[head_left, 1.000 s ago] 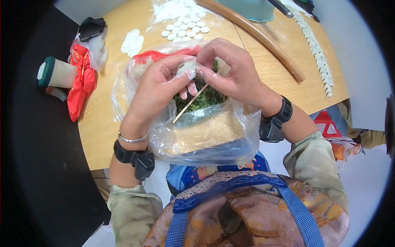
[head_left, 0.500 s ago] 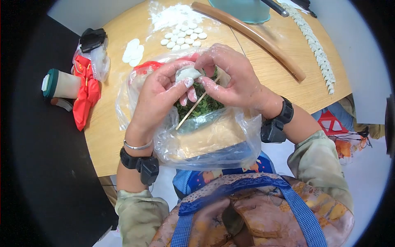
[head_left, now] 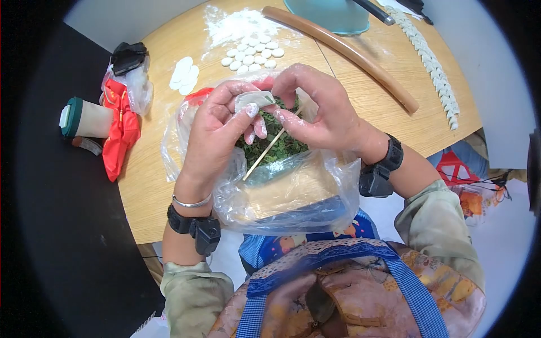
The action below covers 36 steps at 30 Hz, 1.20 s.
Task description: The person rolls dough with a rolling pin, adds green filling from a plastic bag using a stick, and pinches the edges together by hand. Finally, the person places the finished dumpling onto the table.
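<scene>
Floury fingers of my left hand [head_left: 211, 129] are closed on a half-folded dumpling [head_left: 251, 100], its pale wrapper pinched between thumb and fingers. Just right of it, my right hand [head_left: 324, 115] has its thumb and forefinger parted at the dumpling's end, with nothing visible between them. Below both hands, chopped green filling [head_left: 290, 145] lies in a clear plastic bag [head_left: 344, 174]. A thin wooden stick [head_left: 260, 156] rests slantwise on the greens, its upper end partly behind my right hand.
Small dough rounds [head_left: 248, 50] sit beside spilled flour [head_left: 231, 25]. Flat wrappers [head_left: 184, 74] overlap at left, near a red bag [head_left: 117, 135] and a green-lidded jar [head_left: 93, 118]. A wooden rod [head_left: 344, 56] lies at the back, and a row of dumplings [head_left: 431, 65] lines the right.
My right thumb and forefinger have moved apart and slightly right, away from the dumpling's end. My left hand keeps its hold, tilting the dumpling a little.
</scene>
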Available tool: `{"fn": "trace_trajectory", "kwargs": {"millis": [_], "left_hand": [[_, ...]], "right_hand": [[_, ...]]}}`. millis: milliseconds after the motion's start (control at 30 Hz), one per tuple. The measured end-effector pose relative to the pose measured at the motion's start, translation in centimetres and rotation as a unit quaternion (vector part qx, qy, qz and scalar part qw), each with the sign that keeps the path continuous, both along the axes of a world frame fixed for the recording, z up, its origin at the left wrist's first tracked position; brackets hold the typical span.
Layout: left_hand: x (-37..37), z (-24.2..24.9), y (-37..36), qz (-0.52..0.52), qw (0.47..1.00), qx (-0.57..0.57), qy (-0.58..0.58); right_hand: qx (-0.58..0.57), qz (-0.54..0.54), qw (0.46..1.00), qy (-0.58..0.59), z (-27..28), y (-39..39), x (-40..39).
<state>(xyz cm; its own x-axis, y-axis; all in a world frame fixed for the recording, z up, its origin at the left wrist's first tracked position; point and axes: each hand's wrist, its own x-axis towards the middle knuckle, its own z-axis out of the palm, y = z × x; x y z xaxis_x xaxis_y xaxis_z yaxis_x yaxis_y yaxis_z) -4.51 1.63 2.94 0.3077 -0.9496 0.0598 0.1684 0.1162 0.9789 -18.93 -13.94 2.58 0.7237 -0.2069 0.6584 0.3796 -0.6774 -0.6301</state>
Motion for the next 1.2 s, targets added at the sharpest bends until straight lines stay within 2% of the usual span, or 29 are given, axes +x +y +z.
{"fn": "trace_trajectory", "kwargs": {"millis": [167, 233, 467, 867, 967, 1133, 1200], "left_hand": [[-0.25, 0.09, 0.16, -0.005, 1.000, 0.003, 0.003], [-0.45, 0.40, 0.12, -0.012, 1.000, 0.002, 0.007], [-0.04, 0.01, 0.10, -0.004, 1.000, 0.012, -0.007], [-0.28, -0.13, 0.01, -0.004, 1.000, 0.002, 0.010], [-0.10, -0.15, 0.06, -0.006, 1.000, 0.003, -0.002], [-0.27, 0.18, 0.11, -0.023, 1.000, 0.003, 0.004], [-0.21, -0.07, 0.12, -0.026, 1.000, -0.002, 0.010]], "right_hand": [[-0.009, 0.009, 0.999, 0.041, -0.23, -0.67, 0.09], [-0.054, 0.026, 0.997, 0.041, -0.37, -0.90, 0.16], [-0.055, -0.021, 0.998, -0.014, -0.07, -0.40, -0.07], [-0.075, 0.014, 0.997, 0.016, -0.03, -0.24, -0.04], [-0.029, -0.007, 1.000, 0.004, -0.06, -0.12, -0.08], [-0.033, 0.009, 0.997, 0.068, -0.37, -0.79, 0.07], [-0.051, 0.013, 0.997, 0.059, -0.58, -0.92, 0.14]]}}
